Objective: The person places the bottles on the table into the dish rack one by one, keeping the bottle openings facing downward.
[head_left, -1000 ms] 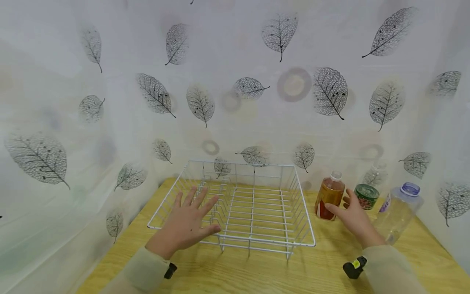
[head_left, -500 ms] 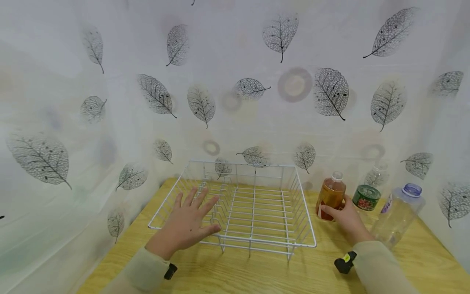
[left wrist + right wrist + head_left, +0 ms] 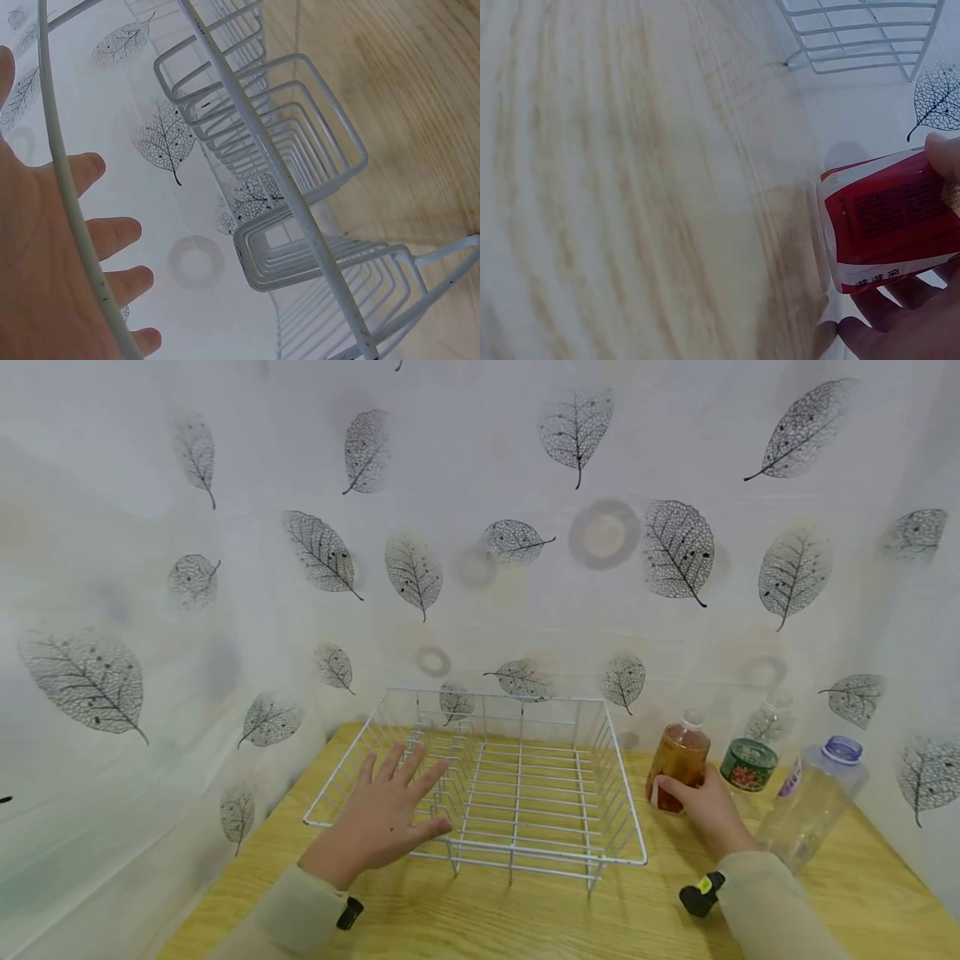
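Observation:
A white wire dish rack [image 3: 555, 852] stands on the wooden table. Over its left part my left hand [image 3: 378, 822] is held with fingers spread, nothing in it; the left wrist view shows this hand behind a rim wire [image 3: 66, 187]. At the rack's right, my right hand [image 3: 711, 810] grips the lower half of an amber plastic drink bottle [image 3: 684, 756]. The thumb lies on the near side and the fingers curl behind. In the right wrist view the bottle's red and white label [image 3: 892, 214] shows, its base close to the tabletop.
Right of the gripped bottle stands a clear container with a green label [image 3: 748, 764]. Nearer, a large clear bottle with a purple neck [image 3: 813, 797] stands by my right forearm. A leaf-patterned curtain [image 3: 480, 468] encloses the table [image 3: 450, 927] at back and sides.
My right hand has moved left from beside the amber bottle and closed around it. The bottle has shifted very slightly right. My left hand stays in place.

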`<state>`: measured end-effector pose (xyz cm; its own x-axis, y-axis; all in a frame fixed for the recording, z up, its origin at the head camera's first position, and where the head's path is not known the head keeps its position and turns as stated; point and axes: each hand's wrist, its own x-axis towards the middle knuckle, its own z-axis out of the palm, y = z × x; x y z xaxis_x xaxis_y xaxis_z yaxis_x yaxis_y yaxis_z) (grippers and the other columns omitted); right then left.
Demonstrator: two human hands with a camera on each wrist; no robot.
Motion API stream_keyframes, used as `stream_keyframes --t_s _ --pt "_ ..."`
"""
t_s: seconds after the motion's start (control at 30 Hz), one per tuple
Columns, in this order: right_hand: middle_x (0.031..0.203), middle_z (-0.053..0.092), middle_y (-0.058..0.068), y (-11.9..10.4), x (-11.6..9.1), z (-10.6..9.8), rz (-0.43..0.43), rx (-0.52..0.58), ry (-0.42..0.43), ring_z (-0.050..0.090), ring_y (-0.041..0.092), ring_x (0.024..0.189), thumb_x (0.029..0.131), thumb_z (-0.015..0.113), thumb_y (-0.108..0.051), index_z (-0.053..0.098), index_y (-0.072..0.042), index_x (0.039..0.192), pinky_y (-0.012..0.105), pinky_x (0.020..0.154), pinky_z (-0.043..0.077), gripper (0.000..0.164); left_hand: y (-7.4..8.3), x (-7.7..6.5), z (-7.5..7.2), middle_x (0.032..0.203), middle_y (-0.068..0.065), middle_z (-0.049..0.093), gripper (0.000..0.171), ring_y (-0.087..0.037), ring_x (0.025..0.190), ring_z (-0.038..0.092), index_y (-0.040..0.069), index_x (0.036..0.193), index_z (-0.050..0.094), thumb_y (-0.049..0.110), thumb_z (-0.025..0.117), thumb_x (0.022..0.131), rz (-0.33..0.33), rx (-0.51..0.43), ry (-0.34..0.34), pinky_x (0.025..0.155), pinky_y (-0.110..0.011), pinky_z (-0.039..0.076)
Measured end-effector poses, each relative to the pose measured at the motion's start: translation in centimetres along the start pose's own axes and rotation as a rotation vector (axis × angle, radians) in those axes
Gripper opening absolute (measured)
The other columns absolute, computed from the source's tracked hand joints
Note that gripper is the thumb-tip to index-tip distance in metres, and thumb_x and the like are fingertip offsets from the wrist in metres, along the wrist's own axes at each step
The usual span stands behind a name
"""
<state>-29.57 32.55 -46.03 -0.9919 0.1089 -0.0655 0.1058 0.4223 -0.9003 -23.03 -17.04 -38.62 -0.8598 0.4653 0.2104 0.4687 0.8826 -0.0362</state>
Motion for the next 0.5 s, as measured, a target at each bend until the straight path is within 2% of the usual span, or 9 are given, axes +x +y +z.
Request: stream_keyframes --t_s 0.2,0.33,0.5 --pt "0.16 0.015 0.034 0.0 -0.4 -0.3 -0.004 0.012 -0.008 0.021 0.05 0.146 0.095 0.065 -0.054 -0.003 0.004 0.158 0.065 0.115 0.024 0.11 -0.2 0.0 0.1 0.167 -0.012 0.015 0.089 -0.04 0.152 0.007 0.029 0.163 0.024 0.081 0.033 0.092 -0.009 -0.007 0.007 0.116 -0.071 0.006" --pt "0.159 0.019 0.033 -0.4 -1.1 -0.3 -0.049 0.009 -0.003 0.025 0.05 0.144 0.094 0.065 -0.056 0.0 0.003 0.159 0.066 0.113 0.027 0.108 -0.2 0.0 0.0 0.167 -0.011 0.015 0.089 -0.04 0.152 0.006 0.029 0.163 0.024 0.082 0.031 0.092 -0.013 -0.013 0.011 0.115 -0.071 0.006" --pt "0.155 0.023 0.034 -1.7 -2.1 -0.4 -0.133 -0.049 0.034 0.031 0.053 0.139 0.097 0.063 -0.053 0.004 0.004 0.158 0.069 0.109 0.031 0.102 -0.3 0.0 -0.2 0.167 -0.011 0.015 0.088 -0.039 0.152 0.006 0.028 0.163 0.023 0.081 0.032 0.093 -0.013 -0.022 0.024 0.115 -0.072 0.006"
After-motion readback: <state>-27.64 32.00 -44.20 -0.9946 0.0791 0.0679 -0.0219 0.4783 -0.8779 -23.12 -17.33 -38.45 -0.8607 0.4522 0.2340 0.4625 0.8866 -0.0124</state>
